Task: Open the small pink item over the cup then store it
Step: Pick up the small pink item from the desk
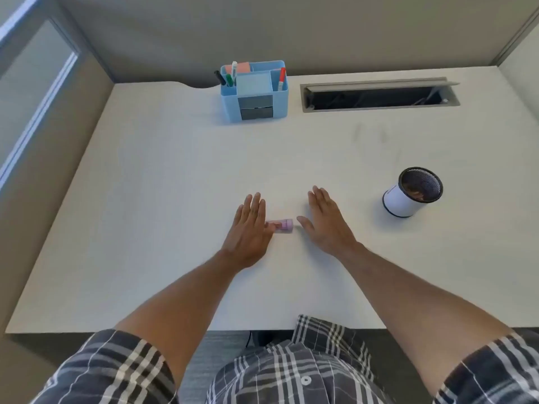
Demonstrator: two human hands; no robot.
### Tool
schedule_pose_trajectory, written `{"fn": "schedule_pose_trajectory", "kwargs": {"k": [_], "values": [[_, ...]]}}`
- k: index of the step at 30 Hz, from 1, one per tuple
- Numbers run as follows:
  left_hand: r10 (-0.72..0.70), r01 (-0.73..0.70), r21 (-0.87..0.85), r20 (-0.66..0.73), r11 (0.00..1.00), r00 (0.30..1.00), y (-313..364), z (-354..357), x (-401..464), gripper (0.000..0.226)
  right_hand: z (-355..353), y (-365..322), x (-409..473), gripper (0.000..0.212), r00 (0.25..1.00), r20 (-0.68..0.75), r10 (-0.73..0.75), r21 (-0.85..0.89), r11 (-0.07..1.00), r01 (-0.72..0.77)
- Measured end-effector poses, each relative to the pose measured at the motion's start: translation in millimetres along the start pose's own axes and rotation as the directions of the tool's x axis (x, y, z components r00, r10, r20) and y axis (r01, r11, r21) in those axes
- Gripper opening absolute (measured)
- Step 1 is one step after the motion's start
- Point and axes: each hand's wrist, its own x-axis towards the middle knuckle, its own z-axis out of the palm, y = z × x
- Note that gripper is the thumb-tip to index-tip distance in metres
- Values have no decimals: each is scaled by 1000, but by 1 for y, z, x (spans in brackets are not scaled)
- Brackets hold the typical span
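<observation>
The small pink item (281, 225) is lying on its side, long axis running left to right, between your flat, empty hands. Your left hand (248, 231) is touching one end; your right hand (325, 221) is resting just beside the other. The cup (408, 196) is standing well apart to the right on the pale desk (145, 199), the blue organiser (253, 91) waiting against the partition.

— Item one: small pink item (282, 225). I can't see its near end; my left hand (248, 228) covers it, contact unclear.

— Item two?

— Cup (412, 192): contents a dark blur through the mesh. Organizer (254, 91) pens (230, 75): labels too small to read.
</observation>
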Motion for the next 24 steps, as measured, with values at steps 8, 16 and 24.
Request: {"fn": "schedule_pose_trajectory", "kwargs": {"k": [8, 16, 24], "values": [[-15, 16, -16, 94, 1000, 996, -1, 3, -5, 68, 7, -9, -12, 49, 1000, -7, -4, 100, 995, 5], [-34, 35, -108, 8, 994, 999, 1, 8, -2, 40, 15, -17, -10, 42, 998, -41, -40, 295, 954, 50], [-82, 67, -223, -58, 973, 995, 5, 5, -1, 20, 16, -27, -6, 19, 996, -65, -64, 347, 934, 82]]}}
